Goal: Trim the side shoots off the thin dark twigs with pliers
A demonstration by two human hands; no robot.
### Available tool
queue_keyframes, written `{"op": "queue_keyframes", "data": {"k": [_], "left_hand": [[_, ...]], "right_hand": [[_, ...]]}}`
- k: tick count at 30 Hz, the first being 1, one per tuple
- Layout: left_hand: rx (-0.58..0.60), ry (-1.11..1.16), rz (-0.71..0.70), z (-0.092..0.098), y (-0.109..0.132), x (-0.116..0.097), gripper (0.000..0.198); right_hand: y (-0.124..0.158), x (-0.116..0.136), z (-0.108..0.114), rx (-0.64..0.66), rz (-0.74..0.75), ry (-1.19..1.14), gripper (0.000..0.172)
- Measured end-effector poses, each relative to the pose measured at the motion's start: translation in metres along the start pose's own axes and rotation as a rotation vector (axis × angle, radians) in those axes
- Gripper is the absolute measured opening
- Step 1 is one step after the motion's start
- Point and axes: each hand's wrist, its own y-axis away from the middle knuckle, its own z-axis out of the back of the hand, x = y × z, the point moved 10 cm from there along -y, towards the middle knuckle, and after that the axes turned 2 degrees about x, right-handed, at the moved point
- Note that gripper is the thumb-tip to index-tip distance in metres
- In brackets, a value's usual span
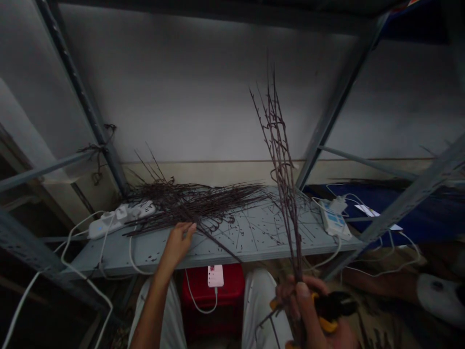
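Note:
A loose pile of thin dark twigs (203, 201) lies along the back of the grey shelf (247, 232). At the pile's front edge is my left hand (180, 241), thumb and fingers pinched at a twig (220, 243) that slants toward the shelf's front. My right hand (308, 310) is closed around the lower end of an upright bundle of twigs (285, 184), whose tips spread apart at the top. In the same hand sits a cutting tool with yellow grips and a dark head (336, 305), partly hidden by the fingers.
White power strips (119, 218) stand at the shelf's left, another (332, 218) at its right, with trailing cables. Twig scraps litter the shelf. Below is a red box (232, 291) with a white device (215, 276). Metal posts (337, 97) frame both sides. Another person's limb (385, 286) shows at right.

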Motion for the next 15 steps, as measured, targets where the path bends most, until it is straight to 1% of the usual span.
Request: {"op": "queue_keyframes", "data": {"k": [2, 4, 7, 9, 10, 12, 15], "left_hand": [[0.043, -0.017, -0.035, -0.014, 0.010, -0.023, 0.032], [0.124, 0.028, -0.061, -0.033, 0.026, -0.049, 0.036], [0.357, 0.249, -0.073, -0.073, 0.056, -0.089, 0.042], [0.440, 0.263, -0.094, -0.093, 0.070, -0.111, 0.040], [0.450, 0.224, -0.102, -0.099, 0.073, -0.118, 0.035], [0.416, 0.105, -0.128, -0.105, 0.072, -0.126, 0.026], [0.318, -0.073, -0.200, -0.104, 0.064, -0.131, 0.036]], "right_hand": [[-0.011, 0.005, -0.026, 0.066, 0.054, -0.046, 0.036], [-0.024, 0.011, -0.053, 0.143, 0.107, -0.062, 0.032], [-0.040, 0.016, -0.090, 0.253, 0.165, -0.024, 0.027], [-0.047, 0.020, -0.109, 0.304, 0.220, 0.072, 0.026], [-0.049, 0.021, -0.116, 0.319, 0.257, 0.131, 0.025], [-0.050, 0.024, -0.124, 0.340, 0.325, 0.227, 0.023], [-0.047, 0.025, -0.129, 0.381, 0.376, 0.277, 0.019]]}}
